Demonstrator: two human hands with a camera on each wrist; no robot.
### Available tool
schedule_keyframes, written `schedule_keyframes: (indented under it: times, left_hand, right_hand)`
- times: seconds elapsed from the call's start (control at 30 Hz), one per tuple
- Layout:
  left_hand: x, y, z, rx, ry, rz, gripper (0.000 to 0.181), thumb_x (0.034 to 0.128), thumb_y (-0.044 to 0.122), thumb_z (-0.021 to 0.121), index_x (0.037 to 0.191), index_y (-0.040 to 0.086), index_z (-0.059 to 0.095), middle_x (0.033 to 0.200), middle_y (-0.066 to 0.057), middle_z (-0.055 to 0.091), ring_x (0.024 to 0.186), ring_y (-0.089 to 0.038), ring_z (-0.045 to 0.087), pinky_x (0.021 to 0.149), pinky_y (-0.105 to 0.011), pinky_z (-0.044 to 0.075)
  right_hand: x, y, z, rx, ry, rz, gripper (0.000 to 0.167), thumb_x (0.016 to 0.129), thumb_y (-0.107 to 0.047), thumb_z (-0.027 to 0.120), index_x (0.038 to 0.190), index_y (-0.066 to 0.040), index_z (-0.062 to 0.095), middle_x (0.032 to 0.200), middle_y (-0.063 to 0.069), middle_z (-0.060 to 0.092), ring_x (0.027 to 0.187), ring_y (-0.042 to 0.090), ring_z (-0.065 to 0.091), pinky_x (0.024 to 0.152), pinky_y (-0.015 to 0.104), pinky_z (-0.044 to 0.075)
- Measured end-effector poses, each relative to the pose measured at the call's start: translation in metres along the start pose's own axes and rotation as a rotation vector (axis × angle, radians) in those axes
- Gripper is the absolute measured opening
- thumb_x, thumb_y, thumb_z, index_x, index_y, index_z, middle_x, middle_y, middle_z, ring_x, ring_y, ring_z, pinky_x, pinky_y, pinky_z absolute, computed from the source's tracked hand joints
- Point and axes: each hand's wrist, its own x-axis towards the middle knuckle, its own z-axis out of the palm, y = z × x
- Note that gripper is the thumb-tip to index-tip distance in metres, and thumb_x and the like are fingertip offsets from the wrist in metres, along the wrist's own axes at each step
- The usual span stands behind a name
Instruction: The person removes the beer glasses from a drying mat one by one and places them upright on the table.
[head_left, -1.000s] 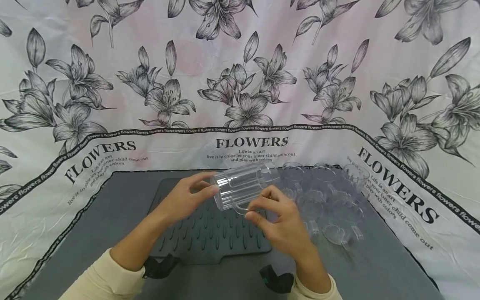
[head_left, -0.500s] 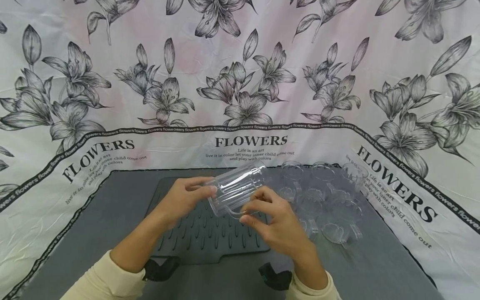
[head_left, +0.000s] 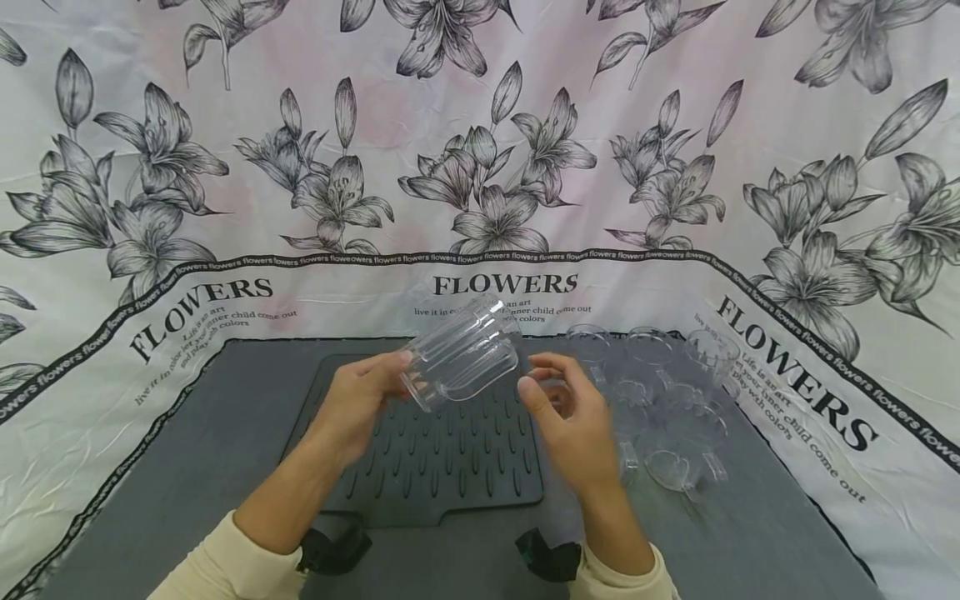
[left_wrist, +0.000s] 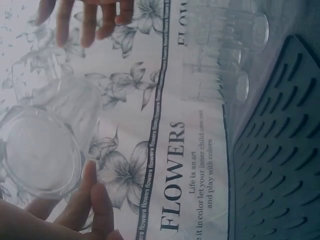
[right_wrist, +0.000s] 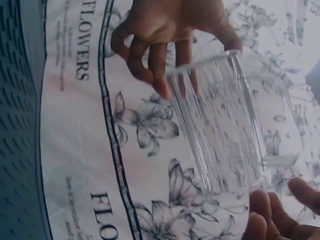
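My left hand (head_left: 356, 408) grips a clear, ribbed plastic or glass mug (head_left: 461, 354) near its base and holds it tilted above the dark mat. The mug's handle faces down and right, towards my right hand (head_left: 577, 425). Fingers loosely bent, that hand hovers just beside the mug, apart from the handle. In the left wrist view the round base of the mug (left_wrist: 42, 152) shows, with fingertips (left_wrist: 90, 172) against its side. From the right wrist camera, the mug (right_wrist: 215, 125) hangs between both hands.
A black ridged mat (head_left: 487, 479) lies on the grey tabletop (head_left: 757, 517). Several more clear mugs (head_left: 675, 467) stand close together at the right. Behind the table hangs a floral cloth (head_left: 480, 167). Black wrist mounts (head_left: 333, 550) sit below the hands.
The right hand has released the mug's handle and drawn off to the right. In the left hand, the mug has tipped up further and turned, so its handle now faces the right hand.
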Motion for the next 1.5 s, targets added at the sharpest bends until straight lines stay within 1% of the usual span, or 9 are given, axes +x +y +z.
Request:
schedule_keyframes:
  times: [0.13, 0.23, 0.33, 0.47, 0.67, 0.77, 1.17, 1.4, 1.5]
  left_hand:
    - [0.0, -0.006, 0.004, -0.072, 0.046, 0.016, 0.042, 0.0945, 0.031, 0.063, 0.122, -0.001, 0.064, 0.099, -0.01, 0.065, 0.098, -0.032, 0.055, 0.082, -0.037, 0.027]
    - [-0.001, -0.011, 0.006, -0.106, 0.02, 0.039, 0.042, 0.0939, 0.03, 0.064, 0.124, 0.0, 0.062, 0.109, -0.013, 0.063, 0.1, -0.03, 0.054, 0.092, -0.04, 0.024]
    - [-0.003, -0.017, 0.007, -0.121, -0.033, 0.045, 0.044, 0.0933, 0.027, 0.065, 0.129, 0.003, 0.059, 0.117, -0.016, 0.06, 0.107, -0.03, 0.05, 0.104, -0.047, 0.016]
    - [-0.005, -0.023, 0.005, -0.093, -0.11, 0.054, 0.051, 0.0903, 0.022, 0.069, 0.136, 0.009, 0.053, 0.121, -0.017, 0.059, 0.118, -0.029, 0.047, 0.108, -0.053, 0.016]
    - [-0.005, -0.027, 0.003, -0.036, -0.243, 0.098, 0.066, 0.0849, 0.013, 0.075, 0.143, 0.012, 0.043, 0.13, -0.017, 0.055, 0.113, -0.032, 0.054, 0.097, -0.049, 0.038]
    - [-0.006, -0.028, 0.002, -0.014, -0.28, 0.127, 0.071, 0.0827, 0.008, 0.077, 0.144, 0.012, 0.041, 0.133, -0.017, 0.054, 0.107, -0.033, 0.056, 0.09, -0.046, 0.045]
    - [-0.006, -0.032, -0.002, 0.025, -0.333, 0.203, 0.071, 0.0798, -0.002, 0.074, 0.141, 0.01, 0.041, 0.139, -0.016, 0.049, 0.102, -0.038, 0.054, 0.078, -0.044, 0.047]
    - [-0.005, -0.035, -0.006, 0.037, -0.367, 0.22, 0.072, 0.0787, -0.002, 0.075, 0.141, 0.011, 0.041, 0.14, -0.018, 0.046, 0.104, -0.042, 0.054, 0.078, -0.047, 0.049]
    - [-0.006, -0.035, -0.01, 0.099, -0.357, 0.219, 0.073, 0.079, 0.005, 0.078, 0.142, 0.016, 0.043, 0.139, -0.013, 0.049, 0.111, -0.038, 0.05, 0.084, -0.05, 0.045]
  right_hand:
    - [0.001, -0.002, 0.005, 0.12, -0.153, 0.185, 0.029, 0.101, -0.02, 0.054, 0.126, -0.006, 0.056, 0.108, 0.019, 0.059, 0.082, 0.031, 0.064, 0.065, 0.041, 0.053]
    - [0.002, -0.004, 0.009, 0.239, -0.236, 0.254, 0.033, 0.103, -0.022, 0.049, 0.129, -0.002, 0.052, 0.107, 0.023, 0.057, 0.081, 0.034, 0.064, 0.064, 0.043, 0.053]
    - [0.001, -0.006, 0.01, 0.338, -0.261, 0.289, 0.035, 0.104, -0.024, 0.046, 0.13, -0.001, 0.047, 0.106, 0.023, 0.054, 0.082, 0.033, 0.064, 0.064, 0.044, 0.053]
    - [0.001, -0.008, 0.008, 0.43, -0.267, 0.283, 0.035, 0.105, -0.025, 0.043, 0.129, 0.0, 0.045, 0.104, 0.022, 0.052, 0.081, 0.031, 0.064, 0.062, 0.044, 0.053]
    - [0.002, -0.009, 0.004, 0.533, -0.311, 0.252, 0.026, 0.105, -0.024, 0.042, 0.124, -0.006, 0.048, 0.104, 0.02, 0.054, 0.079, 0.028, 0.064, 0.058, 0.039, 0.053]
    - [0.002, -0.008, 0.004, 0.579, -0.346, 0.243, 0.025, 0.106, -0.023, 0.04, 0.123, -0.008, 0.05, 0.103, 0.019, 0.056, 0.08, 0.026, 0.065, 0.061, 0.038, 0.053]
    - [0.0, -0.007, 0.006, 0.629, -0.468, 0.163, 0.029, 0.108, -0.022, 0.033, 0.105, -0.007, 0.058, 0.095, 0.011, 0.063, 0.086, 0.026, 0.065, 0.075, 0.045, 0.053]
    - [-0.004, -0.006, 0.01, 0.564, -0.452, 0.205, 0.031, 0.107, -0.026, 0.035, 0.095, -0.008, 0.058, 0.089, 0.009, 0.063, 0.083, 0.025, 0.064, 0.078, 0.048, 0.052]
    - [-0.006, -0.007, 0.011, 0.546, -0.447, 0.191, 0.031, 0.107, -0.025, 0.036, 0.095, -0.007, 0.058, 0.088, 0.009, 0.062, 0.083, 0.025, 0.064, 0.078, 0.047, 0.052]
